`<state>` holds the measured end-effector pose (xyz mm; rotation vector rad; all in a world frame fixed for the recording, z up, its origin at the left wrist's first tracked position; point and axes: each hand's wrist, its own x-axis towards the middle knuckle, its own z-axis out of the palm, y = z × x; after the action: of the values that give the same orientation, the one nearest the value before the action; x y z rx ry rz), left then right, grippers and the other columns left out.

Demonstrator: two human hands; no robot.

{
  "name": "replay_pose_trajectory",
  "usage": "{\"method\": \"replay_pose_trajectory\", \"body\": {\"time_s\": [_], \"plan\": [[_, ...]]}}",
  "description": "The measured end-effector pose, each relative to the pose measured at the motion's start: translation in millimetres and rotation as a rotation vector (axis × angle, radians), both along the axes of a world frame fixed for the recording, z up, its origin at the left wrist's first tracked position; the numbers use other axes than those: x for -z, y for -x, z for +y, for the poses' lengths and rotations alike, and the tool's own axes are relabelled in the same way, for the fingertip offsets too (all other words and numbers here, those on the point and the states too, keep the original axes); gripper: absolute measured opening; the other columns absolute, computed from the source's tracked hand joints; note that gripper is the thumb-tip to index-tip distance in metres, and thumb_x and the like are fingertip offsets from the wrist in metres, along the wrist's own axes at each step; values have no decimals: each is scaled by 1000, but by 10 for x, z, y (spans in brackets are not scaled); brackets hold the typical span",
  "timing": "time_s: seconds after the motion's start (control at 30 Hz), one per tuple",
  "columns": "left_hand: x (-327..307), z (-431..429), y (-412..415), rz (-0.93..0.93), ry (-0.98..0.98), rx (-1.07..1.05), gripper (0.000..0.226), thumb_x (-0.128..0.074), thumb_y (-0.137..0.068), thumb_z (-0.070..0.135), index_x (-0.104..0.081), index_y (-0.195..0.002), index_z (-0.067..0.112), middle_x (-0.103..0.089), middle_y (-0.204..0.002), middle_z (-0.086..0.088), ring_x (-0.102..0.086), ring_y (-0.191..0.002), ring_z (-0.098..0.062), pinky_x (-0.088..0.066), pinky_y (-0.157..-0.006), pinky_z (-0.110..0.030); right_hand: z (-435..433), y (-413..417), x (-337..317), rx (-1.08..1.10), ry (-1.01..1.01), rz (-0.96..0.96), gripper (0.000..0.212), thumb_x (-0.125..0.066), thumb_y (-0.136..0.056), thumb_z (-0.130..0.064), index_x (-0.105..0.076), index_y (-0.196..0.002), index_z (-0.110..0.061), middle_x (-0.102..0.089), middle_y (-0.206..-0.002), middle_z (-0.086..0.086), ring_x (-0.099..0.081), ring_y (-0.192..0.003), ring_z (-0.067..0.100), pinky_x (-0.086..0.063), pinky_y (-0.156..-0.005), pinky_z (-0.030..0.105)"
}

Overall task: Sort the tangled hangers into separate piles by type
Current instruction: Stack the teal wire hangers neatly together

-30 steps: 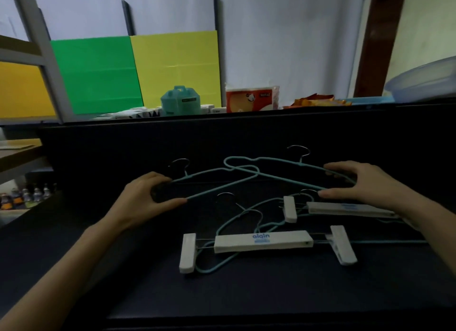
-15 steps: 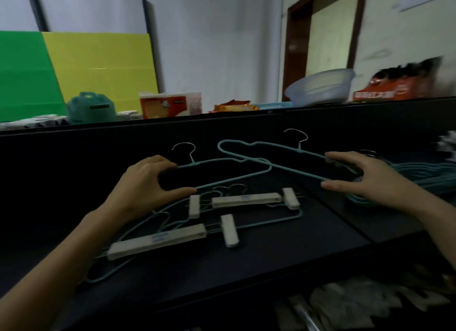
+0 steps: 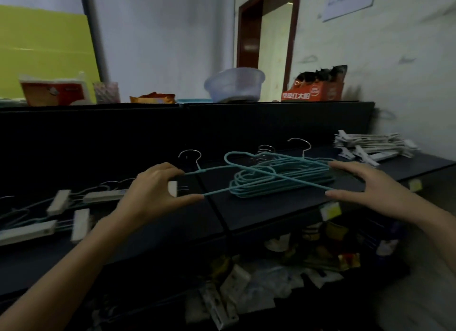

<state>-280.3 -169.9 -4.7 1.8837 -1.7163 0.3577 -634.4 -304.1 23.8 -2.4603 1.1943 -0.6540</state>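
Far left on the dark counter (image 3: 246,214): white clip hangers (image 3: 61,207) lying loose, teal wire tangled among them, clips and bars overlapping. Left hand (image 3: 158,192) just right of them, thumb and fingers pinching the left end of a teal wire hanger (image 3: 214,169), top wire under the fingers, bottom wire at the thumb tip. That hanger and a second teal wire hanger (image 3: 283,176) crossed with it are both held above the counter, metal hooks pointing to the far side. Below and behind them, a flat pile of teal wire hangers (image 3: 278,186) lies on the counter, hooks bunched at the far side. Right hand (image 3: 365,182) grips the right end of the held hangers, fingers over the top, thumb under the lower wire. Far right, near the wall: a pile of white clip hangers (image 3: 375,148) on the counter. Shelf below holds blurred packets, can't make them out.
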Motion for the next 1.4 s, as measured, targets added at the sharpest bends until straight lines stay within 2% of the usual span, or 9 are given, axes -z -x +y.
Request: {"method": "replay_pose_trajectory", "body": {"time_s": [0.1,0.23,0.4,0.5,0.8,1.03,1.23,1.3,1.4], "plan": [[33,-281,361,3,-6,12,102,-38,-53,91,-64,-111,13,-63,-109,-1,-60,-100,-19,-50,-83,-33,-162,322,6,37,-9,-27,123,-49,-28,-96,-42,-133,-34,-37,-129,-17,-34,-116,3,-32,-99,30],[-7,-716,735,-32,-26,30,92,-50,-56,83,-61,-115,12,-61,-109,-1,-58,-100,-18,-48,-82,-31,-401,633,19,68,9,-80,91,-62,-52,-63,-44,-134,-27,-44,-140,-2,-39,-115,7,-32,-96,27],[-1,-1267,1033,-26,-34,80,81,-54,-63,78,-61,-112,14,-61,-107,0,-57,-98,-17,-50,-83,-33,-750,837,32,104,31,-81,93,-59,-48,-78,-46,-129,-35,-45,-136,-9,-38,-114,3,-32,-95,25],[-10,-1557,1164,-64,-41,87,74,-54,-65,75,-61,-109,15,-60,-104,0,-55,-95,-16,-51,-81,-35,-983,864,41,105,32,-77,110,-52,-35,-92,-44,-130,-36,-43,-130,-15,-37,-115,2,-31,-94,24],[33,-2027,1293,-101,-128,73,69,-51,-70,72,-57,-114,18,-55,-109,3,-45,-100,-12,-44,-83,-26,-1591,732,-10,24,16,-78,85,-62,-57,-55,-42,-136,-29,-38,-146,-4,-33,-133,10,-29,-102,26],[46,-2064,1347,-66,-175,-2,76,-53,-68,72,-50,-127,24,-51,-129,7,-45,-117,-10,-40,-94,-26,-1984,478,-24,-159,-31,3,88,-58,-58,-61,-37,-138,-30,-40,-134,-15,-33,-120,-1,-28,-99,21],[-3,-1803,1038,95,-259,-11,89,-15,-62,90,-53,-121,36,-56,-117,14,-52,-106,-6,-45,-92,-27,-2302,258,-34,-351,-123,58,80,-60,-65,-69,-37,-135,-39,-39,-125,-26,-38,-116,-2,-31,-100,20],[-20,-1695,885,141,-213,-106,77,-19,-74,80,-59,-115,27,-61,-109,8,-56,-99,-10,-48,-85,-33,-2352,171,-3,-414,-121,73,85,-59,-60,-76,-38,-134,-41,-39,-127,-26,-39,-116,-5,-31,-98,17],[-16,-1592,772,201,-114,-254,31,-44,-92,35,-62,-114,20,-65,-111,2,-59,-101,-16,-49,-87,-37,-2348,0,61,-499,-73,122,89,-58,-58,-73,-36,-137,-38,-38,-129,-23,-35,-121,-1,-30,-105,23]]}}
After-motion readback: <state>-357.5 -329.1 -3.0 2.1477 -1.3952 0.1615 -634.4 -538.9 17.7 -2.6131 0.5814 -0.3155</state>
